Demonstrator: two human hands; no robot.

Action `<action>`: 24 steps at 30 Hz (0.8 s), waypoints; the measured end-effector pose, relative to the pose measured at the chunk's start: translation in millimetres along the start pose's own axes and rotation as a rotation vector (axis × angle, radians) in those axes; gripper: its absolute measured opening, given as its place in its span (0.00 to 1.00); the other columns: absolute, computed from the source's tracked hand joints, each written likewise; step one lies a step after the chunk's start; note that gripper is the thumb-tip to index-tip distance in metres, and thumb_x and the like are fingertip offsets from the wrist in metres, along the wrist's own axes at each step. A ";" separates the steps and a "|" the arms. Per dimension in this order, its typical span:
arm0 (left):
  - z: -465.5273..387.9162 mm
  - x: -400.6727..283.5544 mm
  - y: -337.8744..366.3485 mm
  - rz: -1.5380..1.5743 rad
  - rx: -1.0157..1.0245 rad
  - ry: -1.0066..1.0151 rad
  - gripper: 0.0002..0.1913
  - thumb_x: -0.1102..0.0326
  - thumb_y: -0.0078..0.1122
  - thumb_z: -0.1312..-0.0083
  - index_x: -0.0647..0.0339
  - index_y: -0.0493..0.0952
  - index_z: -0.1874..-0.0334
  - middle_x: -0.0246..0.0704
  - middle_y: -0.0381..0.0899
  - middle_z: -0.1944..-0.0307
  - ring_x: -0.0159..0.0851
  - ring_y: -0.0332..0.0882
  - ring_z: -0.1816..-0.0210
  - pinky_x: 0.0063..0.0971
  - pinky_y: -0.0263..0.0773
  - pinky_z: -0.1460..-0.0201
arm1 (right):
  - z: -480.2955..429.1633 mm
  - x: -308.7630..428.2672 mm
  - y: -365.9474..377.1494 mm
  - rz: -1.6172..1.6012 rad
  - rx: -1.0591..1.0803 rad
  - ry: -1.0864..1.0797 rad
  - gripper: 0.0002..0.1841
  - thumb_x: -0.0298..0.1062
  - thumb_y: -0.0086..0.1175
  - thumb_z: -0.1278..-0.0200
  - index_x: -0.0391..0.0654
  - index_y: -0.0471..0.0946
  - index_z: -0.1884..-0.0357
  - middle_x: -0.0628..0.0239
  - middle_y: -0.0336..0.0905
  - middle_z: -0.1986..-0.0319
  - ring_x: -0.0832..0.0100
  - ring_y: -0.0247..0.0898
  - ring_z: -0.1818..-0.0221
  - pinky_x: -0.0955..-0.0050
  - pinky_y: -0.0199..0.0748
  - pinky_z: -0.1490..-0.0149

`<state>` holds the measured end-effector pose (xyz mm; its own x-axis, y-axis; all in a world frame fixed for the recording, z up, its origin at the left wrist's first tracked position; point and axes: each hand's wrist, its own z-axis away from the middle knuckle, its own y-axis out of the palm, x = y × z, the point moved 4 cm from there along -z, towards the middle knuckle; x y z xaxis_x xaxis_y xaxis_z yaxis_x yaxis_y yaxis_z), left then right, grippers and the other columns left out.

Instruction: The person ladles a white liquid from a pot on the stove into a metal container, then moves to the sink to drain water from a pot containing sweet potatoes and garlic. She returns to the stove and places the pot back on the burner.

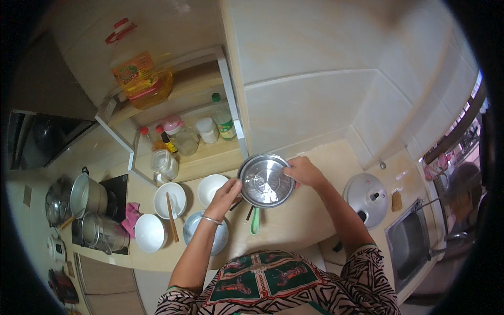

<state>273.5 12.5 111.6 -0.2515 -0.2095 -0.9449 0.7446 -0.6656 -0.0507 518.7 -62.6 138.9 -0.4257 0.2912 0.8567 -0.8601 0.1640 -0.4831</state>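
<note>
Both hands hold a round stainless steel bowl [266,182] above the counter, its shiny inside facing me. My left hand [225,199] grips its left rim, and my right hand [306,172] grips the upper right rim. Below the bowl, a green handle [255,222] and two dark thin ends stick out; what they belong to is hidden. Left of it stand a white bowl [208,189] and, partly behind my left forearm, a bluish plate or shallow bowl [191,230]. Farther left, wooden chopsticks [172,220] and a white spoon [173,208] rest at another white bowl [159,201], beside a third white bowl [149,233].
At the left, metal pots [94,197] stand on a black cooktop [118,183] near a pink cloth [132,218]. A shelf [204,155] with bottles and jars stands behind the bowls. To the right lie a pressure cooker lid [364,199], a sponge [396,201] and a sink [409,244].
</note>
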 end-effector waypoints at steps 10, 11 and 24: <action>-3.8 -3.6 -12.8 0.216 -0.052 -0.107 0.28 0.40 0.49 0.35 0.53 0.68 0.41 0.27 0.76 0.56 0.26 0.75 0.59 0.23 0.72 0.57 | -13.8 38.6 24.4 0.498 -0.160 -0.204 0.16 0.39 0.47 0.44 0.33 0.77 0.71 0.46 0.78 0.71 0.47 0.75 0.66 0.54 0.73 0.58; -5.7 -2.3 -15.0 0.228 -0.045 -0.111 0.28 0.40 0.49 0.35 0.53 0.68 0.41 0.27 0.76 0.57 0.26 0.75 0.60 0.23 0.72 0.58 | -13.6 44.5 23.4 0.592 -0.208 -0.251 0.15 0.39 0.47 0.44 0.35 0.77 0.71 0.46 0.78 0.70 0.46 0.74 0.64 0.52 0.72 0.56; -10.2 6.4 -9.0 0.481 0.047 -0.111 0.26 0.47 0.45 0.31 0.62 0.68 0.43 0.34 0.78 0.54 0.32 0.79 0.55 0.24 0.80 0.60 | 18.2 114.4 12.2 0.570 -0.672 -0.902 0.17 0.23 0.53 0.51 0.40 0.75 0.56 0.58 0.74 0.69 0.56 0.73 0.71 0.63 0.73 0.68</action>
<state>271.5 24.5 102.7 0.0476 -0.5743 -0.8172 0.7644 -0.5057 0.3999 454.4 -44.5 234.2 -0.9565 -0.2237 0.1871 -0.2915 0.7501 -0.5936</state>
